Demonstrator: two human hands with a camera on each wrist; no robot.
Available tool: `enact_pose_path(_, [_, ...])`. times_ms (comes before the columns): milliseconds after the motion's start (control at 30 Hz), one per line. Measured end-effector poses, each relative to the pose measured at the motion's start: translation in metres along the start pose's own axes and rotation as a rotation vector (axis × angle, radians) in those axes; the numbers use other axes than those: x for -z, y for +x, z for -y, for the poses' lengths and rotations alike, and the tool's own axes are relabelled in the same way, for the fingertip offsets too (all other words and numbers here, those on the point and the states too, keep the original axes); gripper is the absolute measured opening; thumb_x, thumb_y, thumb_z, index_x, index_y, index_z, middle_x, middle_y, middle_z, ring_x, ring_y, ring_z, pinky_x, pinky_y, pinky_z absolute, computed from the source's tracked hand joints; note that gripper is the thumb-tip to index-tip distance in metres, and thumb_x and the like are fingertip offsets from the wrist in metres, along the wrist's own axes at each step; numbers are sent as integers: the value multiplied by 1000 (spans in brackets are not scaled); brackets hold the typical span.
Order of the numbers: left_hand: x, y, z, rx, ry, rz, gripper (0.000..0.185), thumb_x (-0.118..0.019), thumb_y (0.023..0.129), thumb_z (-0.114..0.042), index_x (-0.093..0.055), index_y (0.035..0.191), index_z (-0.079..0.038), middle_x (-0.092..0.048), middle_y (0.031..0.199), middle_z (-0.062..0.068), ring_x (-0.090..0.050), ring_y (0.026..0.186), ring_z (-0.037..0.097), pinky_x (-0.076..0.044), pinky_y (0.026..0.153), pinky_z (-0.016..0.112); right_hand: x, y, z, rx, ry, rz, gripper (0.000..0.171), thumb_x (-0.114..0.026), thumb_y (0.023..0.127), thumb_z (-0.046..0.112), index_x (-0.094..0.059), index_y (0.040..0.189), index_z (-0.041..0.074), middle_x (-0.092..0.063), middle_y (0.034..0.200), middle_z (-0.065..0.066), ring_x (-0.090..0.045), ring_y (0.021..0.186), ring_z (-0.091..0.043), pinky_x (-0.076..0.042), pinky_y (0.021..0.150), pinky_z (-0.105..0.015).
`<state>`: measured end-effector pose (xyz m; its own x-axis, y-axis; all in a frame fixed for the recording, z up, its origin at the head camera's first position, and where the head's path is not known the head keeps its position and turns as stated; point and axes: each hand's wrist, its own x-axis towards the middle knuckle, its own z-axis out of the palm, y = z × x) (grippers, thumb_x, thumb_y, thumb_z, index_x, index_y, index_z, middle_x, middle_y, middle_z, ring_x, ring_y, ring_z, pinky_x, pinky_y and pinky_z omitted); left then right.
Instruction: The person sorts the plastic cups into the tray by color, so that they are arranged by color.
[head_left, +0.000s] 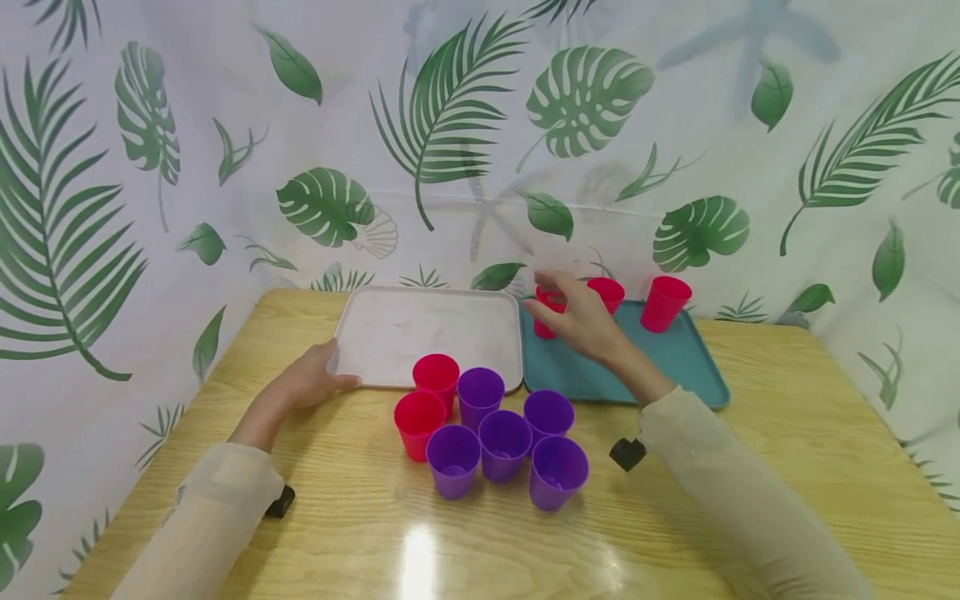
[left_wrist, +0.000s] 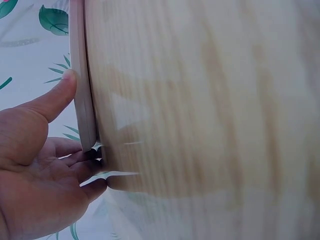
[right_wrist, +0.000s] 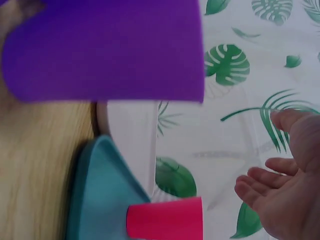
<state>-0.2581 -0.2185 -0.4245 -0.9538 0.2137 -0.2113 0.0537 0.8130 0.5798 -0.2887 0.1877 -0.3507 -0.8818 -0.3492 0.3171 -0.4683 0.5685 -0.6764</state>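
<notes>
Three red cups [head_left: 609,293] stand on the far teal tray [head_left: 693,367]; the right hand [head_left: 581,321], fingers loosely spread, holds none. Left hand [head_left: 311,379] steadies the white tray [head_left: 390,329]. Seven cups [head_left: 491,429] wait nearby.

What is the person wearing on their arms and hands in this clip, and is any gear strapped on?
Both arms are in long, loose sleeves of pale beige cloth, the left sleeve and the right sleeve reaching to the wrists. The left hand and right hand are bare: no gloves, rings or watch show. A small black device sits under each wrist, the left one and the right one.
</notes>
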Motion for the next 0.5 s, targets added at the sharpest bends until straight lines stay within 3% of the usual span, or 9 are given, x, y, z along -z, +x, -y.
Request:
enact_pose_path(167, [0, 0, 1, -15, -7, -9, 92, -69, 101, -29, -13, 154, 20, -20, 157, 44, -19, 149, 54, -16, 124, 59, -8, -2, 12, 44, 97, 100, 58, -72, 99, 17, -50, 147, -5, -58, 142, -22, -61, 125, -38, -53, 103, -52])
enact_pose_path(500, [0, 1, 2, -23, -19, -13, 92, -70, 100, -28, -13, 155, 20, -21, 158, 44, -19, 149, 54, -17, 124, 59, -26, -2, 26, 43, 247, 308, 58, -73, 98, 18, -51, 149, 1, -62, 139, -15, -60, 129, -34, -52, 106, -43])
